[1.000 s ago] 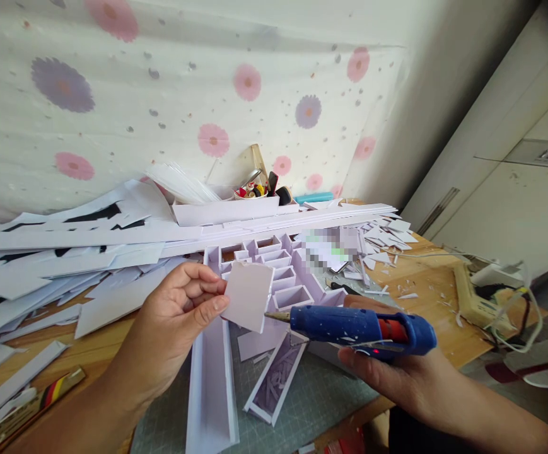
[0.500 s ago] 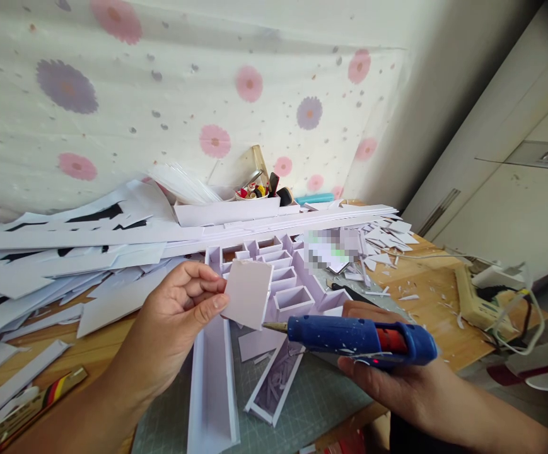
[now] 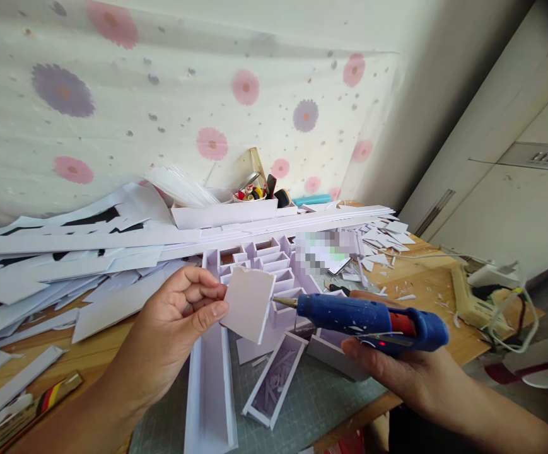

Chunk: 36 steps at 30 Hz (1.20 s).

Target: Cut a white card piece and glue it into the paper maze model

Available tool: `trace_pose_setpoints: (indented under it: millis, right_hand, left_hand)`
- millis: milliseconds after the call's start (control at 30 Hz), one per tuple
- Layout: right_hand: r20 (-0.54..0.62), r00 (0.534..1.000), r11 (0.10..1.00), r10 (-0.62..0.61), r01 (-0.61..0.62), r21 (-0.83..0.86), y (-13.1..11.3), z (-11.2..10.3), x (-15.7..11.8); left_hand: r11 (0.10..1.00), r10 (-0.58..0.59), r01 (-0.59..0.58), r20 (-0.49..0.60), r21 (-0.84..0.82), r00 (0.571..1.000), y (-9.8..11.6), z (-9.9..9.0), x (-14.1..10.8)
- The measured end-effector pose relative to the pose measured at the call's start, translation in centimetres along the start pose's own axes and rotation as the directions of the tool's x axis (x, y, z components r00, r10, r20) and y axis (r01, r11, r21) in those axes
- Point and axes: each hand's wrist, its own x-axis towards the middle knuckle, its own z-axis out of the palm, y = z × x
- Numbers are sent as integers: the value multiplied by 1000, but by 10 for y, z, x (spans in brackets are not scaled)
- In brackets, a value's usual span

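Note:
Between its thumb and fingers, my left hand (image 3: pixel 174 321) pinches the left edge of a white board piece (image 3: pixel 249 302). My right hand (image 3: pixel 396 362) is wrapped round a blue glue gun (image 3: pixel 349 315), whose metal nozzle points left, close to the right edge of the piece. Below the piece are a small white box holding scraps (image 3: pixel 276 381) and a long white trough (image 3: pixel 210 391), both on a green cutting mat (image 3: pixel 160 416). Behind the piece stands a white structure with several compartments (image 3: pixel 274 261).
Stacked white sheets (image 3: pixel 108 309) cover the left of the wooden table (image 3: pixel 410 277). Long white strips (image 3: pixel 302 224) run across the back, before a white tray (image 3: pixel 226 214) with tools. Offcuts (image 3: pixel 382 239) and a power strip (image 3: pixel 477 302) are at the right.
The glue gun has risen and shifted slightly right, its nozzle now higher along the piece's right edge. The piece has tilted a little in my left hand. The view has shifted slightly.

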Motion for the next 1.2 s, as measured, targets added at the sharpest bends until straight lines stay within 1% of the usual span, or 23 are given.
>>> trace_pose_setpoints:
  millis: [267, 500, 833, 900, 1033, 1200]
  right_hand:
    - [-82, 996, 998, -30, 25, -60, 6, -1, -3]
    - [-121, 992, 998, -16, 7, -67, 10, -2, -5]
    - [-83, 994, 998, 70, -70, 5, 10, -3, -5]
    - [-100, 991, 995, 88, -84, 44, 14, -5, -6]
    - [-116, 979, 978, 169, -152, 145, 21, -9, -8]
    - [-23, 982, 967, 185, -178, 181, 17, -12, -10]
  left_hand:
    - [1000, -9, 9, 22, 25, 1000, -1, -2, 0]
    - [1000, -14, 13, 36, 28, 999, -2, -1, 0]
    - [998, -25, 22, 46, 58, 999, -2, -5, -2]
    - [996, -11, 8, 42, 89, 999, -2, -5, -2]
    - [988, 6, -10, 24, 157, 1000, -1, -3, 0]
    - [988, 6, -9, 23, 155, 1000, -1, -3, 0]
